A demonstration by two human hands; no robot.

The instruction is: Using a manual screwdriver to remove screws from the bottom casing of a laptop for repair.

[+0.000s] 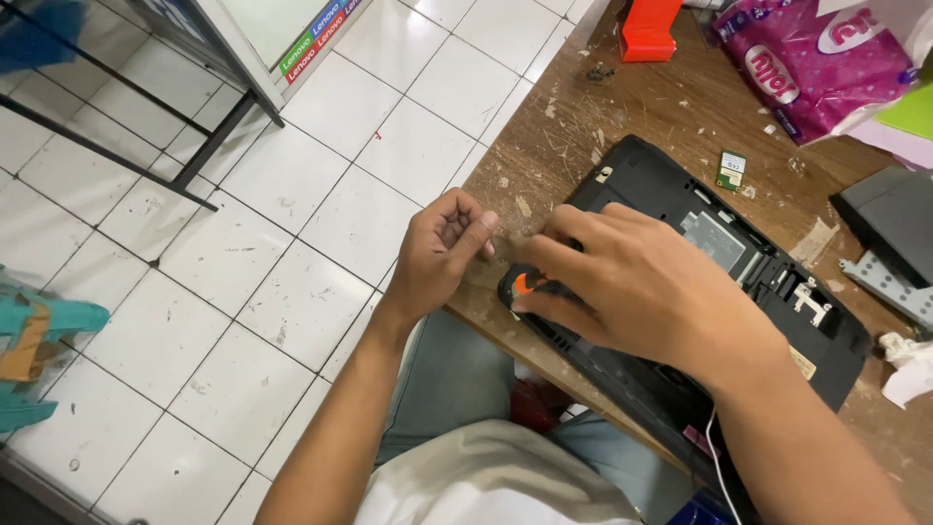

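- At the near-left corner of the scratched wooden surface [583, 117], a black laptop base [719, 282] is lying bottom-up, running from ten o'clock to four o'clock.
- The right hand [641, 292] is curling closed around a black-and-orange tool [523, 285], pressing it at the base's nine-o'clock corner.
- The left hand [442, 255] is hovering half-curled just beside it, fingertips pinched loosely; whether it is holding anything small, I cannot tell.
- Judging from this, keeping the tool upright and the base steadied is mattering most here.
- The base is overhanging the surface edge at seven o'clock, above tiled floor [292, 194].
- Open room is lying toward twelve o'clock; a pink packet [816, 68] and a small green chip [731, 169] are sitting at one o'clock.
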